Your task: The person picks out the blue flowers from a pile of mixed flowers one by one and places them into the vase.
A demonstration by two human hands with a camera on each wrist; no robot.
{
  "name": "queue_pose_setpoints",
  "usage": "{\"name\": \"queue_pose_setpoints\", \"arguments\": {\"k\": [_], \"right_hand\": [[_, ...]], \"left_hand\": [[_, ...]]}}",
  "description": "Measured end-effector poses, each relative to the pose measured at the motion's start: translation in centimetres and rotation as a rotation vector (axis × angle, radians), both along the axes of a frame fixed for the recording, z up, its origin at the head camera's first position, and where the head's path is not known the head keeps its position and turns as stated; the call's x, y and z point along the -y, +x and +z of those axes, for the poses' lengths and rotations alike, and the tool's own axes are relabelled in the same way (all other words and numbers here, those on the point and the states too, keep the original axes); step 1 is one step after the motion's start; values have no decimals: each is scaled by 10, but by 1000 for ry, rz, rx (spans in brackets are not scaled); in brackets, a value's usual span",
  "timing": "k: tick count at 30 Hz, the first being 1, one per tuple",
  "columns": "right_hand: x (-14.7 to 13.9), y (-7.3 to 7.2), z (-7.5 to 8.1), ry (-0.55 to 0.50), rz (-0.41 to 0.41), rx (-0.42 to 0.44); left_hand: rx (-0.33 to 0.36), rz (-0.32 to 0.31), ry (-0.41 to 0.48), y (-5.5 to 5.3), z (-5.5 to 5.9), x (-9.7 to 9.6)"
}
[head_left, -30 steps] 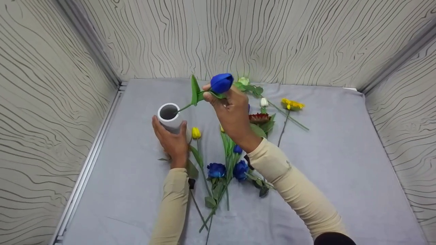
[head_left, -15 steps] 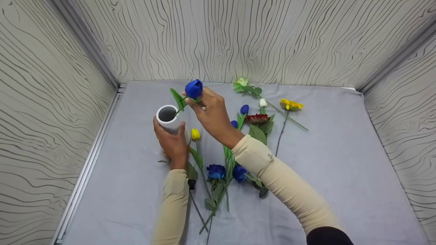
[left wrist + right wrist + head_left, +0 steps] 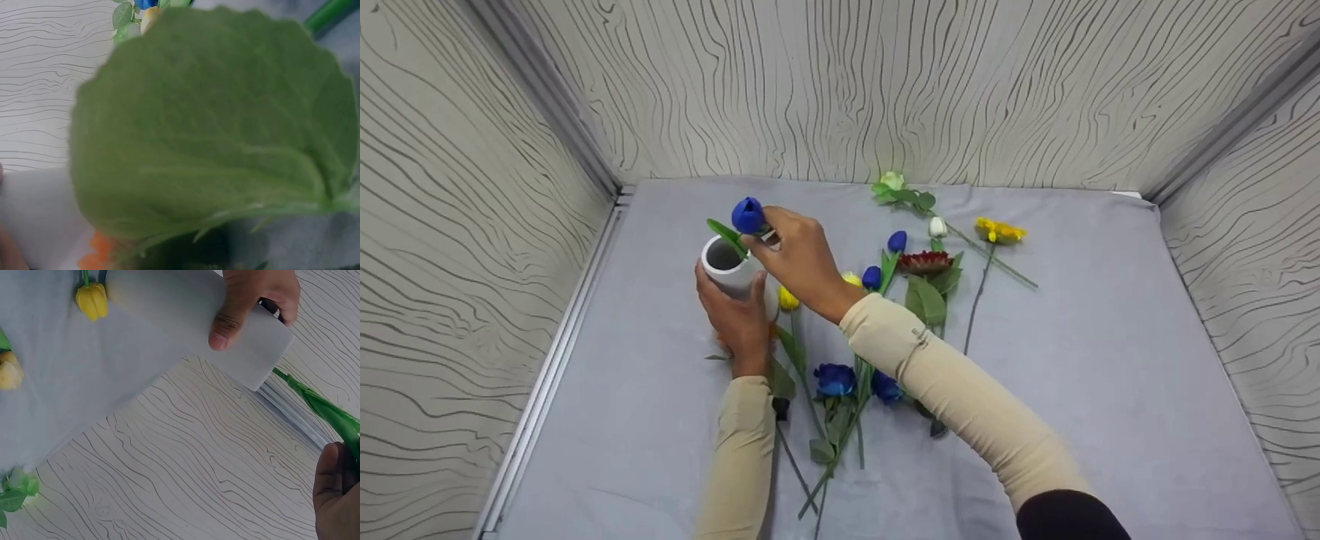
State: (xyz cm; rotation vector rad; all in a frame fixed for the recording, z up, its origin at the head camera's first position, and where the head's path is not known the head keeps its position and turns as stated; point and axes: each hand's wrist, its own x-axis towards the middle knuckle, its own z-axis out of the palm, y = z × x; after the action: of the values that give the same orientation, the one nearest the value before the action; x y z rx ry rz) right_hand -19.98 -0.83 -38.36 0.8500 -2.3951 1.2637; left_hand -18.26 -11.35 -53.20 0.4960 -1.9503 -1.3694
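My left hand [image 3: 739,322] grips a white cylindrical vase [image 3: 735,281] round its side, mouth tilted up toward the head camera. With thumb and fingers, my right hand [image 3: 802,251] pinches a blue tulip [image 3: 748,216] just below its bloom. The tulip's green leaf [image 3: 726,236] lies over the vase rim in the head view. In the right wrist view its stem [image 3: 281,375] runs into the mouth of the vase. A large green leaf [image 3: 214,124] hides most of the left wrist view, with orange petals [image 3: 100,253] below it.
Several flowers lie on the grey cloth [image 3: 1080,375]: a yellow tulip [image 3: 788,298], a blue rose [image 3: 835,379], a dark red flower [image 3: 926,262], a yellow flower [image 3: 1000,230], a white tulip [image 3: 937,227] and a pale green rose [image 3: 892,181]. Patterned walls [image 3: 847,90] enclose the back and sides.
My right hand has moved left and down with the blue tulip, bringing its bloom close above the vase as the stem slid further in. My left hand and the vase stay nearly in place.
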Motion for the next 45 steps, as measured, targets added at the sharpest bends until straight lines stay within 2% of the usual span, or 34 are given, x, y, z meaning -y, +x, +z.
{"name": "queue_pose_setpoints", "arguments": {"k": [4, 13, 24, 34, 45], "right_hand": [[5, -3, -7, 11, 7, 48], [8, -9, -21, 22, -33, 124], [12, -16, -31, 102, -120, 142], [21, -19, -38, 115, -122, 127], [21, -13, -44, 83, -79, 190]], "left_hand": [[-8, 0, -18, -1, 0, -1], [21, 6, -28, -2, -1, -3], [14, 9, -49, -4, -1, -5], [-44, 33, -110, -5, -5, -2], [-33, 27, -92, -2, -7, 4]]}}
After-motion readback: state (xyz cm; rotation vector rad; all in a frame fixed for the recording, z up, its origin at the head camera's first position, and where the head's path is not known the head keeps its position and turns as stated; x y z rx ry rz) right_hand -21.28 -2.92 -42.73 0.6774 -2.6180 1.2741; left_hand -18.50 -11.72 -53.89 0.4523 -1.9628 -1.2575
